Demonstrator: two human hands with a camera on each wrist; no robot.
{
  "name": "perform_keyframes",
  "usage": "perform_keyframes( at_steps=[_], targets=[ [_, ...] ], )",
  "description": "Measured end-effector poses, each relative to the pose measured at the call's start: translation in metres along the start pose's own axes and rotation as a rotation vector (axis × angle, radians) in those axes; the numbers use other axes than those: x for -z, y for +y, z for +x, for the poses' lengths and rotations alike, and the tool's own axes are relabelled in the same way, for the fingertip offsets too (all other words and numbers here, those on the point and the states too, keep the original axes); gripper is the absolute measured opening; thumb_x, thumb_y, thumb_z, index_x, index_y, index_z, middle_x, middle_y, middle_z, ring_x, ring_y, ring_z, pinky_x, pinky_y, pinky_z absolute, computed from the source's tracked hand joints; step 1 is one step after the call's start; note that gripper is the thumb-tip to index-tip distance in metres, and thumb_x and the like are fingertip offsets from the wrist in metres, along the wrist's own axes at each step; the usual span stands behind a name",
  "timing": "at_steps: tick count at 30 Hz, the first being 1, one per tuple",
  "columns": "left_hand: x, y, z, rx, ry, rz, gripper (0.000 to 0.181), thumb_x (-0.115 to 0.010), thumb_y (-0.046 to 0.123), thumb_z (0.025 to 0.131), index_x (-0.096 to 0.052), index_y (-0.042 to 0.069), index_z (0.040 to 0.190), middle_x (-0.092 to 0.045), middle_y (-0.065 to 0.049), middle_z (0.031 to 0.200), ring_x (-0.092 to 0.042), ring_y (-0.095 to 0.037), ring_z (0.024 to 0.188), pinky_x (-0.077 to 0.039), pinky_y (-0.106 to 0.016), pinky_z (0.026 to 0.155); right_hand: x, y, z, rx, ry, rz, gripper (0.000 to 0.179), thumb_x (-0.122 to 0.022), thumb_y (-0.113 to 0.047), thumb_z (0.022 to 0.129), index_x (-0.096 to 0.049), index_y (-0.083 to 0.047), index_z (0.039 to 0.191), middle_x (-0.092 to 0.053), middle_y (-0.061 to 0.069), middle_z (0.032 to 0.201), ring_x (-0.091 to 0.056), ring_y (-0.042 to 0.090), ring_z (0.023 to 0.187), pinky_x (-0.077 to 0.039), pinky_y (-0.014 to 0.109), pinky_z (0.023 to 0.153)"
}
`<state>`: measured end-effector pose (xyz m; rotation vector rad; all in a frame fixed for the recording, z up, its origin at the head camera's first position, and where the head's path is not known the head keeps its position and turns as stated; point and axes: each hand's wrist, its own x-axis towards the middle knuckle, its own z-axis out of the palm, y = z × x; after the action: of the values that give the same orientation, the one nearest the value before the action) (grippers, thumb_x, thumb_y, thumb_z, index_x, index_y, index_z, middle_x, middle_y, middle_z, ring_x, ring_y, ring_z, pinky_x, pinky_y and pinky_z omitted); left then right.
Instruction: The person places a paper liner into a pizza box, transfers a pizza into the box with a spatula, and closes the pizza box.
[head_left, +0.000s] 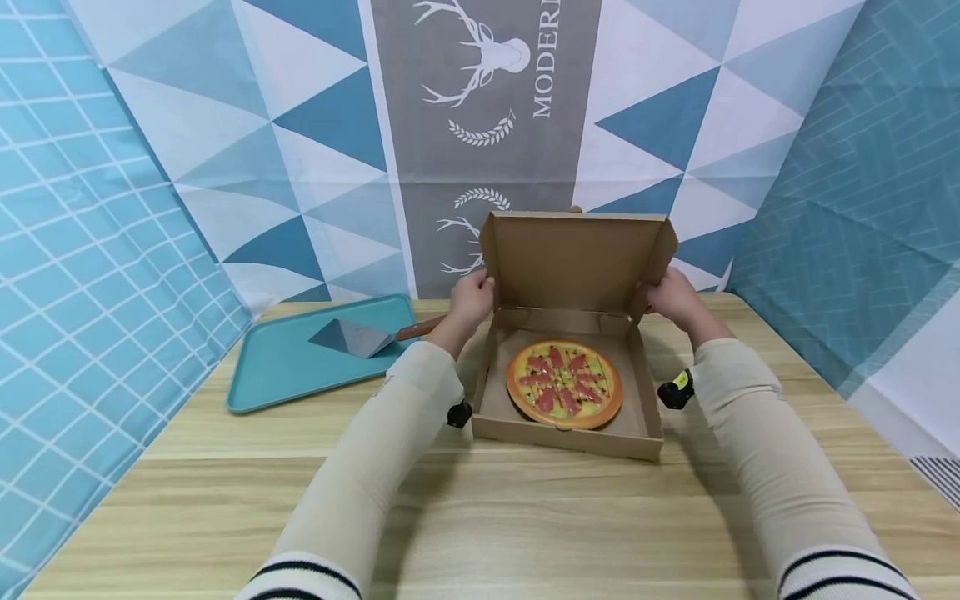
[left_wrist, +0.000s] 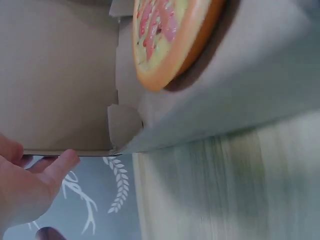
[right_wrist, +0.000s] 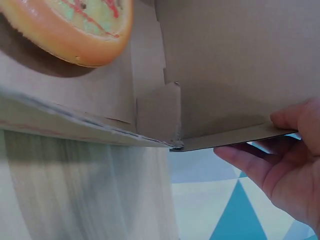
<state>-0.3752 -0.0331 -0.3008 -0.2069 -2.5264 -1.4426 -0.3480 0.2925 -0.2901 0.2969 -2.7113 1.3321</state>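
Observation:
A brown cardboard pizza box [head_left: 487, 400] stands with its lid [head_left: 577, 262] raised nearly upright at the back. Inside the base lies a round pizza [head_left: 564, 383] with a thick crust and reddish strips on top. My left hand [head_left: 472, 298] holds the left side edge of the lid; in the left wrist view, fingers [left_wrist: 62, 164] lie along that edge. At the opposite side my right hand [head_left: 673, 297] pinches the lid's side flap, its thumb and fingers on either face in the right wrist view. Some fingertips are hidden behind the cardboard.
To the left, a teal tray [head_left: 262, 375] rests on the wooden table [head_left: 495, 517]. On it lies a pizza server [head_left: 352, 337] with a metal blade, its wooden handle reaching past the rim behind my left forearm. Patterned cloth walls [head_left: 315, 108] enclose the table's back and sides.

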Motion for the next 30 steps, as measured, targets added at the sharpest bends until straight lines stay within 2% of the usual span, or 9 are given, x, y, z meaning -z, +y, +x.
perform_keyframes(
  at_steps=[2,7,10,15,17,20,24,28,30],
  targets=[
    [0.004,0.0,-0.003,-0.005,-0.008,-0.011,0.034,-0.046,0.016,0.104,-0.061,0.002,0.131,-0.062,-0.016,0.124,-0.057,-0.027,0.111,-0.047,-0.035,0.094,0.003,-0.003,0.0,0.011,-0.011,0.005,0.04,-0.038,-0.008,0.099,-0.04,0.013,0.134,-0.046,0.035,0.132,-0.054,0.049,0.112,-0.055,0.049,0.082],
    [0.012,0.005,-0.005,0.017,-0.021,-0.128,0.034,-0.047,0.014,0.103,-0.059,-0.002,0.131,-0.064,-0.021,0.114,-0.063,-0.033,0.093,-0.055,-0.033,0.079,0.006,-0.012,0.001,0.026,-0.005,-0.02,0.043,-0.038,-0.01,0.101,-0.037,0.011,0.139,-0.044,0.036,0.134,-0.053,0.051,0.113,-0.055,0.052,0.081],
    [0.015,0.009,-0.004,0.078,-0.04,-0.194,0.037,-0.05,0.014,0.102,-0.056,-0.003,0.134,-0.063,-0.02,0.118,-0.064,-0.032,0.094,-0.057,-0.032,0.076,0.006,-0.017,0.002,0.003,0.001,-0.047,0.047,-0.038,-0.013,0.103,-0.032,0.01,0.144,-0.041,0.036,0.137,-0.051,0.052,0.116,-0.054,0.054,0.083],
    [0.017,0.017,0.003,0.182,-0.063,-0.226,0.04,-0.057,0.012,0.098,-0.055,-0.002,0.135,-0.058,-0.019,0.129,-0.066,-0.035,0.102,-0.057,-0.031,0.077,0.003,-0.028,0.006,-0.031,0.027,-0.078,0.048,-0.037,-0.014,0.103,-0.033,0.013,0.143,-0.043,0.037,0.134,-0.053,0.051,0.114,-0.057,0.048,0.078],
    [0.017,0.021,0.007,0.192,-0.06,-0.193,0.04,-0.058,0.013,0.097,-0.055,-0.001,0.135,-0.056,-0.019,0.133,-0.067,-0.035,0.1,-0.057,-0.03,0.076,0.002,-0.032,0.008,-0.031,0.044,-0.096,0.047,-0.037,-0.014,0.103,-0.035,0.013,0.142,-0.046,0.037,0.131,-0.056,0.051,0.109,-0.058,0.047,0.075],
    [0.018,0.024,0.012,0.183,-0.044,-0.093,0.041,-0.06,0.017,0.097,-0.057,0.002,0.135,-0.057,-0.017,0.133,-0.07,-0.03,0.093,-0.057,-0.027,0.072,0.002,-0.038,0.011,-0.034,0.058,-0.118,0.047,-0.037,-0.013,0.103,-0.036,0.014,0.141,-0.047,0.038,0.129,-0.057,0.05,0.107,-0.058,0.045,0.072],
    [0.019,0.026,0.014,0.155,-0.02,0.049,0.042,-0.059,0.023,0.097,-0.057,0.005,0.135,-0.064,-0.015,0.122,-0.071,-0.025,0.081,-0.056,-0.024,0.069,0.002,-0.042,0.014,-0.043,0.06,-0.151,0.047,-0.037,-0.013,0.103,-0.034,0.015,0.141,-0.045,0.039,0.131,-0.056,0.051,0.109,-0.058,0.045,0.072],
    [0.021,0.028,0.014,0.132,-0.016,0.116,0.042,-0.055,0.021,0.097,-0.057,0.002,0.135,-0.071,-0.016,0.106,-0.072,-0.023,0.076,-0.056,-0.025,0.072,0.004,-0.046,0.019,-0.016,0.06,-0.224,0.046,-0.037,-0.012,0.103,-0.036,0.013,0.142,-0.048,0.038,0.129,-0.059,0.05,0.102,-0.058,0.046,0.069],
    [0.022,0.028,0.014,0.13,-0.015,0.126,0.043,-0.054,0.019,0.096,-0.056,0.0,0.135,-0.07,-0.017,0.107,-0.072,-0.023,0.075,-0.057,-0.026,0.073,0.005,-0.049,0.021,0.003,0.063,-0.263,0.044,-0.038,-0.011,0.102,-0.039,0.013,0.14,-0.051,0.038,0.123,-0.062,0.048,0.095,-0.057,0.046,0.067]
  ],
)
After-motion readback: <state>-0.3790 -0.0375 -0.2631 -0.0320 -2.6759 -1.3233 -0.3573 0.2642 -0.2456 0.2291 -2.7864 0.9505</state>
